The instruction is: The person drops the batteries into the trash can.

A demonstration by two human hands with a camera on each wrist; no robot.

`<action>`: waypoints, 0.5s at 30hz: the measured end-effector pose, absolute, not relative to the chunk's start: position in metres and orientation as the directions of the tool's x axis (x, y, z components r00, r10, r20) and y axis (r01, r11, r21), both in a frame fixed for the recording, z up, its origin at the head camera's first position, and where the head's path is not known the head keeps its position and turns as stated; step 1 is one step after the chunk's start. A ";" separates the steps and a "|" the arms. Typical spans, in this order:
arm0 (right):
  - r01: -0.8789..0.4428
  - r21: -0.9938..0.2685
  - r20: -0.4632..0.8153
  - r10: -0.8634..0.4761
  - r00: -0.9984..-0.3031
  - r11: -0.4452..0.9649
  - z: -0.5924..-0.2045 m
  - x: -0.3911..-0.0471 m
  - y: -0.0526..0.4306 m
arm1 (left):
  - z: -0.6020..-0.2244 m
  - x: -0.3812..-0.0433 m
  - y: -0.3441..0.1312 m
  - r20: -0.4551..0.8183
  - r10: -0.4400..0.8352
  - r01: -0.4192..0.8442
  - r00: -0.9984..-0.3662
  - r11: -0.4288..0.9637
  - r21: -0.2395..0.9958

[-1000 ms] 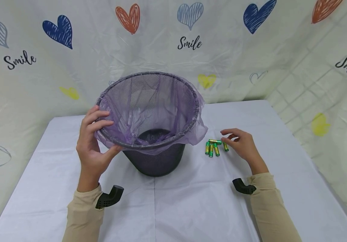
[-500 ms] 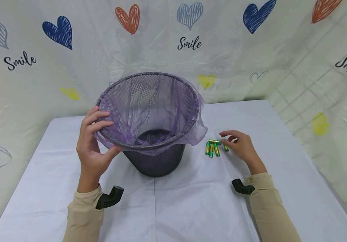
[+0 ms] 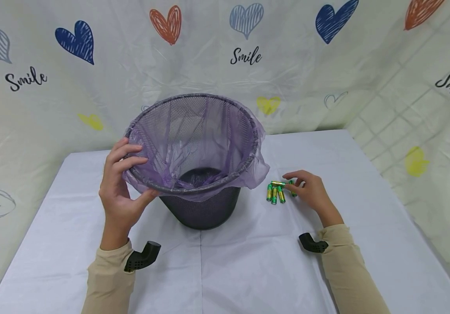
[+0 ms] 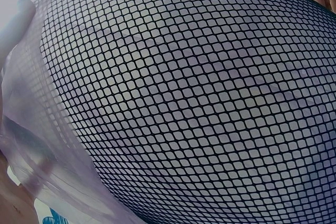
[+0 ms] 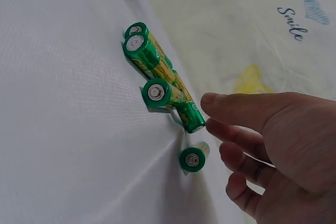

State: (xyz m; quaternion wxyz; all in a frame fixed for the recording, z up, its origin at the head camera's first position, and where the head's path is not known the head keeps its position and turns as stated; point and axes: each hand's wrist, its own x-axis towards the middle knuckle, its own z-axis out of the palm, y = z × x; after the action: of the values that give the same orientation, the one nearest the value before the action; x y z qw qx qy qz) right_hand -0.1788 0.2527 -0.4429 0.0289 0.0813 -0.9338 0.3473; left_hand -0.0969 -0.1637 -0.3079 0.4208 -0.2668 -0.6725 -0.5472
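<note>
A black mesh wastebasket (image 3: 201, 213), lined with a purple plastic bag (image 3: 225, 126), stands tilted on the table. My left hand (image 3: 121, 192) grips its rim at the left, fingers over the bag inside and thumb on the near edge. In the left wrist view the basket's mesh (image 4: 199, 93) fills most of the picture. Several green and yellow batteries (image 3: 275, 194) lie right of the basket, one of them crosswise behind others. My right hand (image 3: 307, 190) hovers at that crosswise battery's right end; in the right wrist view the thumb and fingers are loosely bent beside the battery tip (image 5: 193, 119), nothing between them.
A white cloth covers the table (image 3: 240, 270). Behind it hangs a pale curtain (image 3: 209, 69) printed with hearts and words. One battery (image 5: 193, 158) stands apart from the group, close to my right fingers. Black camera mounts (image 3: 143, 256) sit on both wrists.
My right hand has moved slightly left, toward the crosswise battery, and now covers more of the rightmost one. The left hand and wastebasket have stayed in place.
</note>
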 end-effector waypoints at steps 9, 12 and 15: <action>-0.168 -0.622 0.092 -0.141 -0.986 0.765 -0.446 -0.181 0.251 | -0.313 -0.100 -0.167 0.862 -0.096 0.820 -0.498 0.271 0.504; -0.176 -0.617 0.099 -0.146 -0.984 0.767 -0.446 -0.181 0.250 | -0.315 -0.101 -0.168 0.862 -0.096 0.818 -0.498 0.276 0.504; -0.180 -0.606 0.104 -0.148 -0.984 0.774 -0.447 -0.181 0.249 | -0.316 -0.102 -0.169 0.860 -0.094 0.816 -0.501 0.281 0.506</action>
State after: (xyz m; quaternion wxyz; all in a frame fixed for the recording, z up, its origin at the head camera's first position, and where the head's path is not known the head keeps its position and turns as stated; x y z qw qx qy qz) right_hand -0.1806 0.2487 -0.4473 0.0253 0.0871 -0.9416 0.3243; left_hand -0.1021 -0.1690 -0.3164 0.4232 -0.2655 -0.6794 -0.5375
